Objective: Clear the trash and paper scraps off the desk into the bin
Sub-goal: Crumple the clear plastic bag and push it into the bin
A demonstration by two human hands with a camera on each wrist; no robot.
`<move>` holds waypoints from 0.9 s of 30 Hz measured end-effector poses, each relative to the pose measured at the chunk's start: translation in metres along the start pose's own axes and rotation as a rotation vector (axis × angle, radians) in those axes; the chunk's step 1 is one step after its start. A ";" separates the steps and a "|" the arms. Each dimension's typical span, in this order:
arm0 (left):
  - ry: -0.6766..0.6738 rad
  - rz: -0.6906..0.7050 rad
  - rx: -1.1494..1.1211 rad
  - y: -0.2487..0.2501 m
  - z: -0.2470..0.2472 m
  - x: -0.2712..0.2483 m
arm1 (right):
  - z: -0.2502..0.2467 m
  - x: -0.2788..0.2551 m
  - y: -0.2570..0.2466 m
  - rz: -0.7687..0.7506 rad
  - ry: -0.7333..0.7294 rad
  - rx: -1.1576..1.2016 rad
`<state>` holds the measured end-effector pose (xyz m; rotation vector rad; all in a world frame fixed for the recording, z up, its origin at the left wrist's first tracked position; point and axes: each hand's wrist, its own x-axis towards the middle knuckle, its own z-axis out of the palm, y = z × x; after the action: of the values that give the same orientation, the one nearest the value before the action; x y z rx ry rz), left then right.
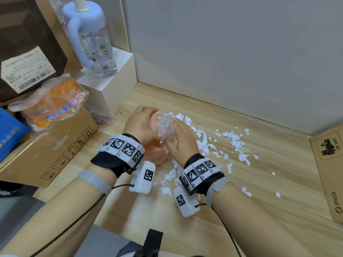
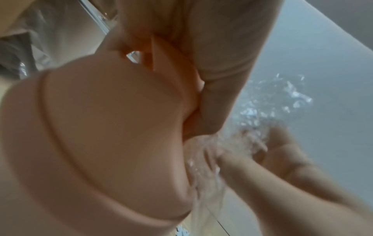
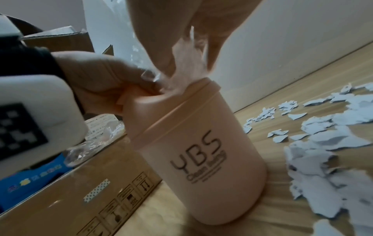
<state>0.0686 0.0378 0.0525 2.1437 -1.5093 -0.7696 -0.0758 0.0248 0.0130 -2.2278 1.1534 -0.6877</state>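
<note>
A small pink bin [image 1: 156, 157] marked YBS [image 3: 201, 159] stands on the wooden desk [image 1: 278, 182]. My left hand [image 1: 143, 123] grips the bin's top [image 2: 101, 127] from the left, thumb at the lid opening. Right over the opening, my right hand [image 1: 180, 140] holds a crumpled wad of clear plastic wrap [image 1: 165, 127]. In the right wrist view its fingers pinch the plastic wrap [image 3: 187, 54] down into the mouth. White paper scraps [image 1: 232, 141] lie scattered on the desk right of the bin, and several paper scraps [image 3: 322, 143] lie close to its base.
A cardboard box [image 1: 55, 154] borders the desk on the left, with an orange packet in a plastic bag [image 1: 53, 104] on it. A white box [image 1: 111, 86] carrying a water bottle [image 1: 92, 43] stands behind. A brown PICO box [image 1: 330, 173] lies at the right edge. A wall [image 1: 222, 52] closes the back.
</note>
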 end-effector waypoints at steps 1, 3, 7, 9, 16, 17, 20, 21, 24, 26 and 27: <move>-0.006 -0.006 0.004 0.000 0.000 0.000 | -0.003 -0.002 0.003 -0.008 -0.010 -0.087; -0.009 -0.013 0.010 0.000 0.000 0.000 | -0.014 -0.005 0.007 -0.064 -0.054 -0.219; 0.002 -0.011 0.025 0.000 0.001 0.001 | -0.036 -0.003 0.005 -0.139 -0.294 -0.404; 0.006 -0.010 0.027 0.001 0.000 0.001 | -0.044 0.002 0.002 -0.165 -0.407 -0.510; 0.003 -0.006 0.045 0.004 -0.001 0.000 | -0.043 0.020 -0.003 -0.210 -0.550 -0.695; 0.004 -0.007 0.045 0.004 -0.001 0.000 | -0.043 0.021 -0.005 -0.202 -0.564 -0.711; 0.009 0.010 0.044 0.005 -0.001 -0.001 | -0.036 0.030 -0.009 -0.142 -0.612 -0.766; 0.006 0.020 0.048 0.006 -0.001 0.000 | -0.030 0.032 -0.011 -0.120 -0.646 -0.788; -0.014 0.044 0.078 0.007 -0.003 0.001 | -0.002 0.033 -0.015 -0.044 -0.794 -0.881; -0.026 0.053 0.098 0.007 -0.006 0.004 | 0.009 0.033 -0.020 0.032 -0.822 -0.875; -0.030 0.059 0.113 0.005 -0.007 0.005 | 0.010 0.033 -0.024 0.044 -0.810 -0.846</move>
<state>0.0708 0.0319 0.0606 2.1659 -1.6602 -0.7155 -0.0390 0.0107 0.0274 -2.6693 1.1281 0.8445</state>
